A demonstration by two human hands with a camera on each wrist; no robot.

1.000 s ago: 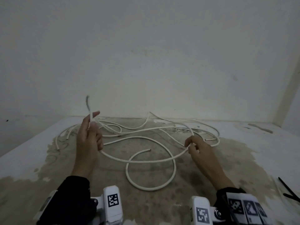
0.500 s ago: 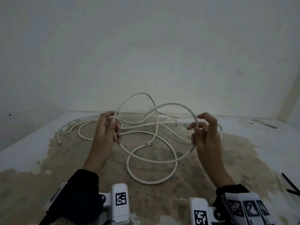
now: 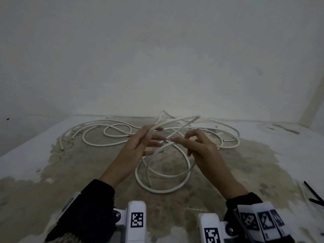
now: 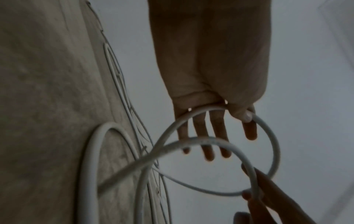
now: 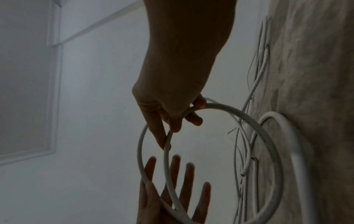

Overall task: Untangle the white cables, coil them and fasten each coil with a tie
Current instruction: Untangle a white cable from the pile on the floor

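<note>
Several white cables lie tangled on the stained floor, one ring nearest me. Both hands are raised over it, close together. My left hand pinches a lifted cable loop under its thumb, the other fingers spread straight. In the left wrist view the loop runs under the thumb of the left hand. My right hand grips a second turn of the same cable, index finger pointing left. The right wrist view shows the right hand curled round the cable above the left palm.
Black cable ties lie on the floor at the far right edge. A white wall rises just behind the cable tangle. The floor is patchy brown and white, with bare stretches at left and right.
The two hands have come together from about shoulder width. The lifted cable has folded from one wide arc into two overlapping turns between them. The far cables have shifted a little.
</note>
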